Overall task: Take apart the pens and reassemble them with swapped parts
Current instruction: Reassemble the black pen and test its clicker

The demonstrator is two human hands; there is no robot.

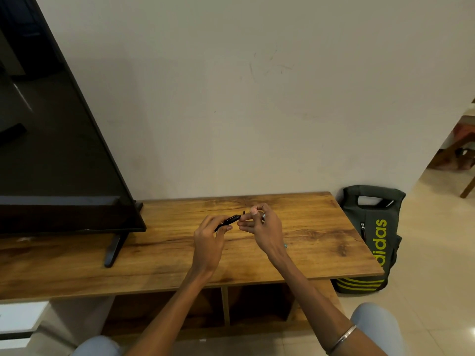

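A: Where is the pen (227, 222) just now?

B: Off the surface (180, 250), held in the air above its middle. The left hand (208, 240) has its fingers curled round the dark barrel, which slants up and to the right. The right hand (259, 227) meets it at the upper end, thumb and forefinger pinching something small and dark there (244, 212). It may be a cap or a clip piece, but it is too small to name.

A: So what step does that look like?

B: Probably pulling or twisting an end part off, or seating one. It can't be told which. No second pen shows anywhere on the wood.

A: What could go wrong?

B: A small part could spring free if the pull is sharp, since both hands work in mid-air. A spring or refill dropping would bounce on the hard wood and roll. Forcing a twist the wrong way could also jam the thread.

A: And the room around them?

B: Open wood lies to the right, up to the end of the surface, with a backpack (372, 235) standing on the floor just past it. The near edge is close under the wrists, with open shelves below. To the left stand the television (51, 150) and its foot (114, 249), well apart from the hands. The wall closes the back.
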